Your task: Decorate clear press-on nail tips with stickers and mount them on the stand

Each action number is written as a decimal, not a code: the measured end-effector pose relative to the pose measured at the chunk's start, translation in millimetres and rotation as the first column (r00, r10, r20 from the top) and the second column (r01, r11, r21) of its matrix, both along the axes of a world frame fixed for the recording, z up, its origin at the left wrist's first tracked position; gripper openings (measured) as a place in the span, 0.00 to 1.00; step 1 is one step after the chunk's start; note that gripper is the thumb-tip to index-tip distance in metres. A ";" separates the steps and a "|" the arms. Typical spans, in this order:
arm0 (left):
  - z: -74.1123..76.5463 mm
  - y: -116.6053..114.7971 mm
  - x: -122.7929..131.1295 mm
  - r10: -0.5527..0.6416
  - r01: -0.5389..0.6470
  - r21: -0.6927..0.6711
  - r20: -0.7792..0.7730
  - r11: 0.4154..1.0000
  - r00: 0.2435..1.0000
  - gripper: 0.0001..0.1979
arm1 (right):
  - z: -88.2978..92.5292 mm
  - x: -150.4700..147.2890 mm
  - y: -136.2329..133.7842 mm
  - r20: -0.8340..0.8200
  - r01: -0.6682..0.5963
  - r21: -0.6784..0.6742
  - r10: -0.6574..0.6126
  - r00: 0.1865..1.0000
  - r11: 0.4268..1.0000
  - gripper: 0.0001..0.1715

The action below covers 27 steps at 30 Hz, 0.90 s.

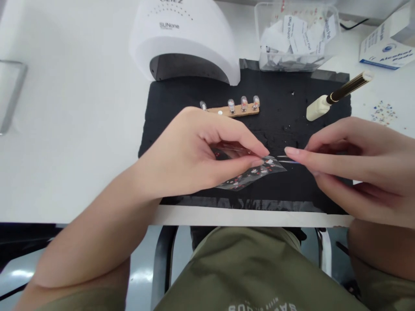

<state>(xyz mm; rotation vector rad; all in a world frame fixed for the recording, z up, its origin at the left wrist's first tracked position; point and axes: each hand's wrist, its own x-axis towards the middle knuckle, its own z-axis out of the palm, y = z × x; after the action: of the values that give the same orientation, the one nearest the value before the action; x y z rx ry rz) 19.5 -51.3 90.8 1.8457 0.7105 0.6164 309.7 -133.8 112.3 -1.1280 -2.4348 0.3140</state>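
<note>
Between thumb and fingers, my left hand pinches a clear sticker sheet printed with small red and white motifs. Part of the sheet is hidden behind that hand. My right hand is closed round a pair of thin tweezers, whose tips point left at the sheet's edge. Whether the tips touch the sheet I cannot tell. Beyond my left hand lies a wooden strip carrying several decorated nail tips. A cream nail polish bottle with a long dark cap lies past my right hand.
A white nail lamp stands at the back of the black mat. A clear plastic box holds alcohol pad packets, with an alcohol pads carton at its right. Tiny gems are scattered on the white table at right.
</note>
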 end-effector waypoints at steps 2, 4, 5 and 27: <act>1.1 -0.2 0.4 0.004 -0.004 -0.002 -0.008 1.000 1.000 0.08 | -0.1 0.0 0.6 0.010 0.006 0.008 -0.007 1.000 1.000 0.23; 1.8 -0.4 0.8 0.010 -0.010 -0.004 -0.013 1.000 1.000 0.08 | -1.2 -0.7 0.7 0.005 0.039 0.029 -0.039 0.999 0.999 0.22; 1.9 -0.5 0.9 0.011 -0.011 -0.003 -0.013 1.000 1.000 0.08 | -2.1 -1.0 0.6 -0.003 0.051 0.032 -0.051 0.999 0.998 0.21; 0.2 -0.5 2.9 -0.003 0.002 -0.006 -0.042 1.000 0.999 0.06 | -8.8 0.3 1.5 -0.028 0.021 -0.027 -0.021 0.999 0.999 0.21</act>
<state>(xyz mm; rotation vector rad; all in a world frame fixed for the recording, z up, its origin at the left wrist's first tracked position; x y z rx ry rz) 22.3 -51.8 91.0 1.8589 0.7367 0.5749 310.0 -132.3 103.5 -1.1517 -2.3989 0.3546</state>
